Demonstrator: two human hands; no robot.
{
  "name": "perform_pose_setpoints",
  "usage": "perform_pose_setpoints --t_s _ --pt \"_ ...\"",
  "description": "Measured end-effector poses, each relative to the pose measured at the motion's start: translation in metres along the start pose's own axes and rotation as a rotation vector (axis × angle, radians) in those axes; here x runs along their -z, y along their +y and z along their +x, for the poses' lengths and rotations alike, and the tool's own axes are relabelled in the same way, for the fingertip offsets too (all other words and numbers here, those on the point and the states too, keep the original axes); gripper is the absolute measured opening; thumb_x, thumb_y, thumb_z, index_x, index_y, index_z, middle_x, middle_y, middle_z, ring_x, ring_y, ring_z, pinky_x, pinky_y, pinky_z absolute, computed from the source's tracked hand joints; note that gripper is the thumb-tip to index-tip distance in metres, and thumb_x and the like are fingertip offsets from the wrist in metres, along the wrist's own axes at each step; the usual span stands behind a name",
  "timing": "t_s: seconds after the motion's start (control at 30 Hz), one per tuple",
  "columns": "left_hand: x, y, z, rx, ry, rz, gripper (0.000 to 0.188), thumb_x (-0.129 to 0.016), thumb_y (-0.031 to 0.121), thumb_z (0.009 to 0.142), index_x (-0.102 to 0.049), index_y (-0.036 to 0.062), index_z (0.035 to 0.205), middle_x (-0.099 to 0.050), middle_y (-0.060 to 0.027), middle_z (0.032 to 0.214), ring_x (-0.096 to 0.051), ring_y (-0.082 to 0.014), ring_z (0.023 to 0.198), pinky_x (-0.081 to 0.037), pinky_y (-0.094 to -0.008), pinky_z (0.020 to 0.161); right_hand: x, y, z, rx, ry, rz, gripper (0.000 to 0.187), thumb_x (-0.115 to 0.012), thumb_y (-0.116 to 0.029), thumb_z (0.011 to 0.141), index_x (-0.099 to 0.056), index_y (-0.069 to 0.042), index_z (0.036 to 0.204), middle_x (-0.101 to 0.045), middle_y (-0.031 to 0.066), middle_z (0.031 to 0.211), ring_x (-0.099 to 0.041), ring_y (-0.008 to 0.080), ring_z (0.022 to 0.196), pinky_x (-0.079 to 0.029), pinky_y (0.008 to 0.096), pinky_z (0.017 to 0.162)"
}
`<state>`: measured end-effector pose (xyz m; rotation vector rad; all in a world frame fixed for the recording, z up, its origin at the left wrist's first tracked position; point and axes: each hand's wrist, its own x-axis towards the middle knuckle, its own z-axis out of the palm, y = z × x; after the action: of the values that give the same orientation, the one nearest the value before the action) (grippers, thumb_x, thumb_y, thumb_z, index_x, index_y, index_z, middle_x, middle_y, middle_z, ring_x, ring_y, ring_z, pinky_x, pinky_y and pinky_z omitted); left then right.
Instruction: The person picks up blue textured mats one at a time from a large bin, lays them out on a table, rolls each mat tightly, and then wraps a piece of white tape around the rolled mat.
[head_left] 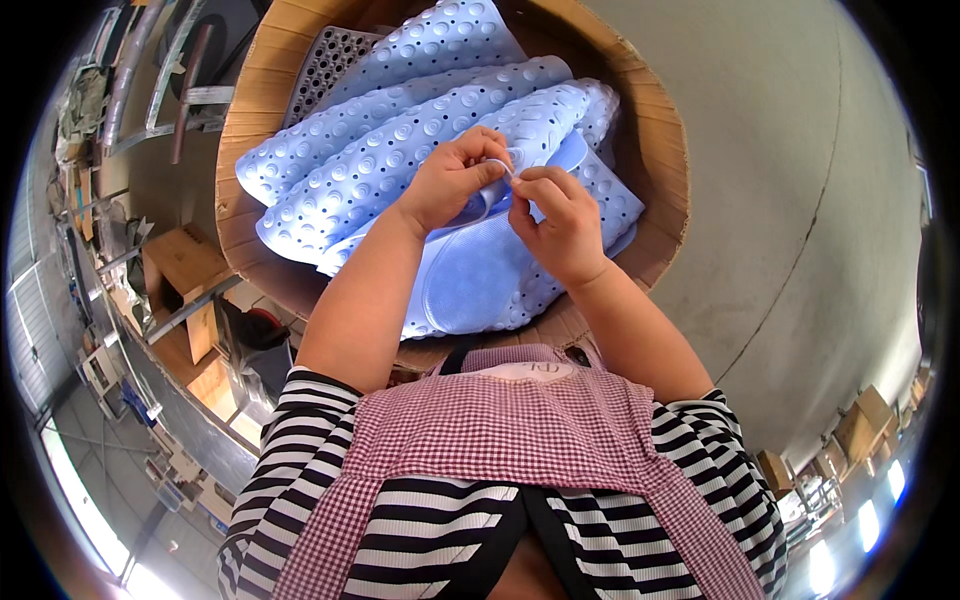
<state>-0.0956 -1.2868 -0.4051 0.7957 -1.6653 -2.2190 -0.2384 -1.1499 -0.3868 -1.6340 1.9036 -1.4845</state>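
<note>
Brown cardboard is seen at the far left of the room, where an open small box (190, 255) is kept. Next, a big cardboard box (232, 150) is filled with blue bumpy mats (350, 150), rolled or folded side by side. A grey piece with holes (333, 65) is tucked behind them. The work looks partly done: the mats are already in the box, but a thin pale strip (505, 166) is not yet let go. How much is left cannot be told. Above the mats, the strip is pinched by the thumb and finger of the left hand (450, 182), with hardly any gap. Just beside it, the strip seems to be pinched by the right hand (562, 222) too, with its fingertips close together. What the strip is joined to cannot be told. Grey floor (770, 180) is seen at the right.
</note>
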Motion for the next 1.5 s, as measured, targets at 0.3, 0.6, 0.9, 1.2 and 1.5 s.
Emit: perform_pose_setpoints --t_s 0.3,0.6,0.9,1.2,1.5 --pt "0.001 0.006 -0.004 -0.043 -0.001 0.027 0.008 -0.072 0.008 0.091 -0.073 0.0059 0.099 -0.055 -0.0016 0.116 -0.055 -0.0100 0.098 -0.045 -0.0251 0.089 -0.004 -0.005 -0.011 -0.049 0.013 0.035 0.025 -0.078 -0.004 0.076 -0.052 -0.007 0.077 -0.070 0.0073 0.096 -0.066 0.0282 0.080 -0.054 0.0374 0.067" --pt "-0.004 0.037 -0.018 -0.147 0.145 0.631 0.017 -0.071 0.008 0.091 -0.071 0.0052 0.108 -0.053 -0.0080 0.126 -0.056 -0.0168 0.105 -0.044 -0.0280 0.094 -0.008 -0.004 -0.015 -0.097 0.018 0.107 0.027 -0.081 -0.007 0.076 -0.056 -0.006 0.084 -0.068 0.0092 0.094 -0.066 0.0296 0.083 -0.054 0.0380 0.071" --pt "-0.008 0.013 -0.067 0.050 0.535 1.294 0.078 -0.082 0.059 0.073 -0.066 -0.0023 0.119 -0.068 -0.0237 0.116 -0.061 -0.0410 0.113 -0.046 -0.0479 0.099 0.013 0.044 -0.097 -0.943 -0.176 0.380 0.016 -0.075 -0.014 0.089 -0.065 -0.002 0.094 -0.068 0.0084 0.086 -0.065 0.0159 0.077 -0.052 0.0294 0.072" --pt "-0.019 0.034 -0.054 0.305 -0.105 1.218 0.049 -0.074 0.043 0.085 -0.072 0.0007 0.109 -0.071 -0.0250 0.095 -0.068 -0.0423 0.089 -0.054 -0.0478 0.077 -0.006 0.039 -0.092 -1.007 -0.227 0.741 0.035 -0.070 -0.034 0.097 -0.066 -0.001 0.090 -0.069 0.0078 0.082 -0.063 0.0131 0.072 -0.050 0.0262 0.067" --pt "-0.104 0.084 -0.174 0.020 -0.060 0.937 0.042 -0.075 0.025 0.088 -0.067 -0.0019 0.120 -0.072 -0.0209 0.105 -0.070 -0.0393 0.095 -0.056 -0.0416 0.081 0.129 -0.026 -0.076 -1.442 -0.309 0.664 0.068 -0.059 -0.067 0.094 -0.066 0.000 0.083 -0.068 0.0114 0.078 -0.064 0.0190 0.063 -0.052 0.0305 0.060"
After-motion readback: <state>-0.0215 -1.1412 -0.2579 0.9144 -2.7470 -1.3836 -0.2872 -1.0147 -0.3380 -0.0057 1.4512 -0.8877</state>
